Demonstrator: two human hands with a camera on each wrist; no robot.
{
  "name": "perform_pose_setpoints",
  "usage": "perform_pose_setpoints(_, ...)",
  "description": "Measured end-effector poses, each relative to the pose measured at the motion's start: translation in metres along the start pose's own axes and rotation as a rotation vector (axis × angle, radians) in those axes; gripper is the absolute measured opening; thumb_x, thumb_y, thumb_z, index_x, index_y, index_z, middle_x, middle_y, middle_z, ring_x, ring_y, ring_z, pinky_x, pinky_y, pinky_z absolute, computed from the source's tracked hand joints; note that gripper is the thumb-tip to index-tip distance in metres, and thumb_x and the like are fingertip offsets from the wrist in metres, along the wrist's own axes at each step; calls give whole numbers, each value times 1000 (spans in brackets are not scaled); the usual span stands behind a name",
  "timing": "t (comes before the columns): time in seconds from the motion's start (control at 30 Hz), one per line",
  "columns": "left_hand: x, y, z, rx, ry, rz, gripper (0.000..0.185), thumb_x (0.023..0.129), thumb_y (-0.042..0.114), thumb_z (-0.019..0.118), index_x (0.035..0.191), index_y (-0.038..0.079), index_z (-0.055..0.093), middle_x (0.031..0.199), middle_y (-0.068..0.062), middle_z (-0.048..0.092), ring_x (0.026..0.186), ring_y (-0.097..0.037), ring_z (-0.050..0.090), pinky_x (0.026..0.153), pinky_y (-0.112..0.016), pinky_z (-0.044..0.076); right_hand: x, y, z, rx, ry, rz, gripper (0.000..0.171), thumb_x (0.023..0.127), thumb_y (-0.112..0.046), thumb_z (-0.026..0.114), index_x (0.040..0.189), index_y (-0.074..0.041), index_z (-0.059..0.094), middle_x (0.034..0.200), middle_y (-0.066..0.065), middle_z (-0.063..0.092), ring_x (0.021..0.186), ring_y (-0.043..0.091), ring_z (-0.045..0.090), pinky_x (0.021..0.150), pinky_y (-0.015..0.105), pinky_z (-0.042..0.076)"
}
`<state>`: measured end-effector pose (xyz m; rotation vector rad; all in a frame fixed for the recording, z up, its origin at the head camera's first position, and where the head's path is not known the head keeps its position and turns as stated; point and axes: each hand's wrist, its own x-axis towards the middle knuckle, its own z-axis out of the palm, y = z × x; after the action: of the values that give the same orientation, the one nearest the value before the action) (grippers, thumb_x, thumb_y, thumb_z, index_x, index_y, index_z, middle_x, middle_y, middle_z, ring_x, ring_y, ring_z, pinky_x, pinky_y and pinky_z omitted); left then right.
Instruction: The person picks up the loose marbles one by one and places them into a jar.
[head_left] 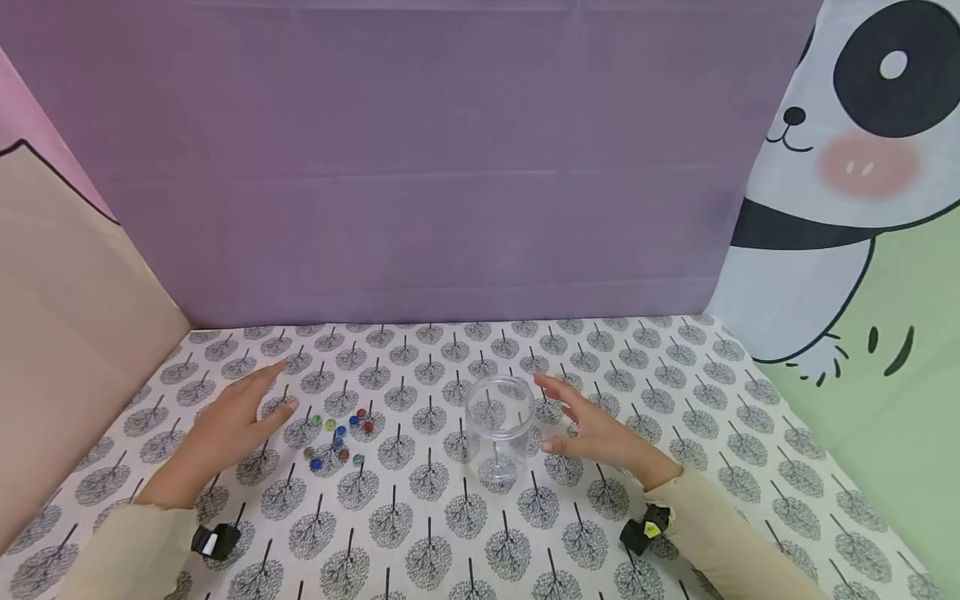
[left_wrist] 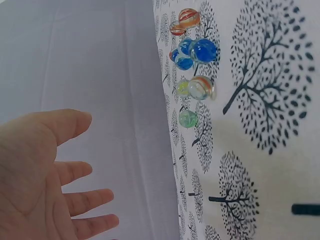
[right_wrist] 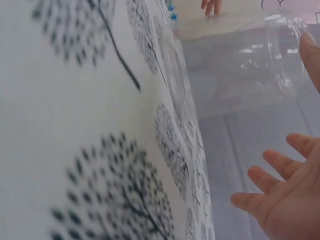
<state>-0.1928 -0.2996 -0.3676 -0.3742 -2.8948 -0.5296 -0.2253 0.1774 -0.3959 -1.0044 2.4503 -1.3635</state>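
We see the transparent jar (head_left: 500, 442) upright on the tree-print cloth (head_left: 405, 525), just left of our right hand (head_left: 596, 432), the nearer one; its fingers are apart, holding nothing. Our left hand (head_left: 231, 419), likewise without hold, has glass marbles (head_left: 341, 431) near its right.

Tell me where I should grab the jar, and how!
I'd wrap a hand round the middle of the jar, coming from its right. It stands upright and its side is round, so fingers and thumb should curve around it. The right hand is already beside it there, fingers spread.
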Motion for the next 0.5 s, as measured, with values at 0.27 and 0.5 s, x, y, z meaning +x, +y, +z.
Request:
perform_pose_setpoints(0.27,-2,2,3,-36,9,12,68,95,33,54,144,-6,26,139,-38,32,123,-57,31,96,-70,27,3,-5,11,29,37,47,93,78,-35,76,150,-22,18,155,7,22,138,36,26,108,58,23)
perform_pose_setpoints(0.5,-4,5,4,-138,-35,-15,71,95,30,56,147,-3,21,142,-35,29,120,-59,34,92,-72,28,3,-13,21,79,42,81,96,76,-30,78,150,-18,18,152,12,26,137,37,28,109,58,21)
